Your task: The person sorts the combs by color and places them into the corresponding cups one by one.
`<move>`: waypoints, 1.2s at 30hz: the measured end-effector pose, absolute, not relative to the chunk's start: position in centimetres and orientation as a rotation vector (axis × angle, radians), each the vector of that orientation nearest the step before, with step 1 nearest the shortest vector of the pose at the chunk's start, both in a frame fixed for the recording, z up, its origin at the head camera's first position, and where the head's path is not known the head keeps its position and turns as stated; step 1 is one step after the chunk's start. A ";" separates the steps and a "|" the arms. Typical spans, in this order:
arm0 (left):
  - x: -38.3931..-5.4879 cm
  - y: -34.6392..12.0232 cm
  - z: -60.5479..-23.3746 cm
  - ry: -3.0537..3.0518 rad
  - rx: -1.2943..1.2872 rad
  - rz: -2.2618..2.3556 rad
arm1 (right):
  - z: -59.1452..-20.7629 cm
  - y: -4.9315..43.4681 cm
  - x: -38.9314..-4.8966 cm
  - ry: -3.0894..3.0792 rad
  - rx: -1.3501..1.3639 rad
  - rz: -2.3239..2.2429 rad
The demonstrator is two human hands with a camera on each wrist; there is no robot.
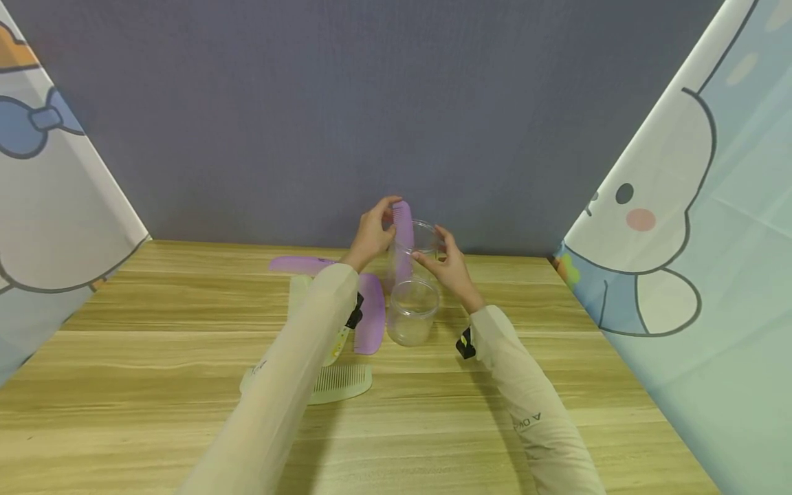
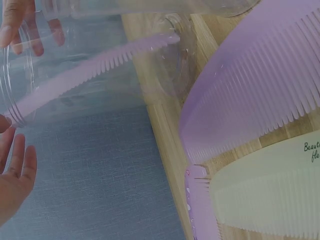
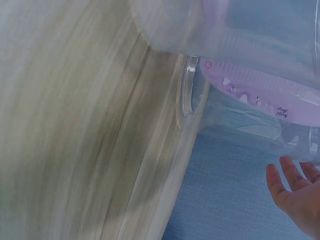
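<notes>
A purple comb [image 1: 403, 227] stands tilted inside a tall clear jar [image 2: 90, 107], its upper end at the mouth. My left hand [image 1: 371, 237] pinches that upper end between thumb and fingers. On the other side, my right hand [image 1: 450, 265] holds the same jar near its rim, thumb in front and fingers behind. The right wrist view shows the right fingers [image 3: 290, 175] beside the jar wall. A second clear jar [image 1: 413, 328] stands upright just in front of the first. Through the walls the comb stays visible, lower end near the jar's bottom.
Left of the jars lie a wide purple comb [image 1: 370, 320], another purple comb [image 1: 297, 264] and a pale green comb [image 1: 343, 385]. More pale combs [image 1: 298, 289] are partly hidden under my left arm. A grey-blue panel [image 1: 346, 124] rises behind the wooden table [image 1: 526, 385].
</notes>
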State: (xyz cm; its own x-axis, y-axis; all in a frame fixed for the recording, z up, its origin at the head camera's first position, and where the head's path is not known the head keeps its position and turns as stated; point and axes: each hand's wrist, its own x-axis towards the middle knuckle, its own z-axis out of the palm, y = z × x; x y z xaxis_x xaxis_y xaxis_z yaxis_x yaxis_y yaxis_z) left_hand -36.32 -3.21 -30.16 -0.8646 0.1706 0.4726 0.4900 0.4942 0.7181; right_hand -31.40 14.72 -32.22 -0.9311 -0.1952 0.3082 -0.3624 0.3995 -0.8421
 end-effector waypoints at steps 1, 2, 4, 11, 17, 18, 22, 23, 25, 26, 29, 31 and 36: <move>-36.3 -3.2 -30.2 -2.406 -0.546 -1.319 | -32.2 14.7 -31.4 -2.489 0.502 1.561; -36.3 -3.2 -30.2 -2.408 -0.540 -1.322 | -32.2 14.7 -31.4 -2.488 0.505 1.561; -36.3 -3.2 -30.1 -2.403 -0.529 -1.321 | -32.2 14.7 -31.3 -2.485 0.506 1.560; -36.3 -3.4 -30.1 -2.427 -0.497 -1.346 | -32.2 14.6 -31.3 -2.472 0.506 1.558; -36.2 -3.6 -30.0 -2.460 -0.523 -1.363 | -32.2 14.6 -31.4 -2.468 0.508 1.562; -36.1 -3.7 -30.0 -2.463 -0.530 -1.369 | -32.2 14.6 -31.4 -2.468 0.510 1.559; -36.1 -4.1 -30.0 -2.453 -0.561 -1.401 | -32.3 14.6 -31.4 -2.474 0.512 1.555; -36.0 -4.3 -30.1 -2.448 -0.571 -1.404 | -32.3 14.6 -31.5 -2.475 0.512 1.557; -36.0 -4.6 -30.2 -2.432 -0.594 -1.407 | -32.7 14.8 -31.8 -2.475 0.514 1.553; -36.0 -4.8 -30.3 -2.427 -0.608 -1.413 | -33.0 14.9 -32.2 -2.474 0.511 1.545; -35.9 -5.4 -30.6 -2.423 -0.644 -1.417 | -33.8 15.2 -33.1 -2.472 0.503 1.548; -35.9 -5.8 -30.9 -2.437 -0.657 -1.415 | -33.9 15.2 -33.3 -2.465 0.502 1.557; -35.8 -6.8 -31.8 -2.487 -0.662 -1.408 | -32.6 14.7 -31.9 -2.470 0.502 1.581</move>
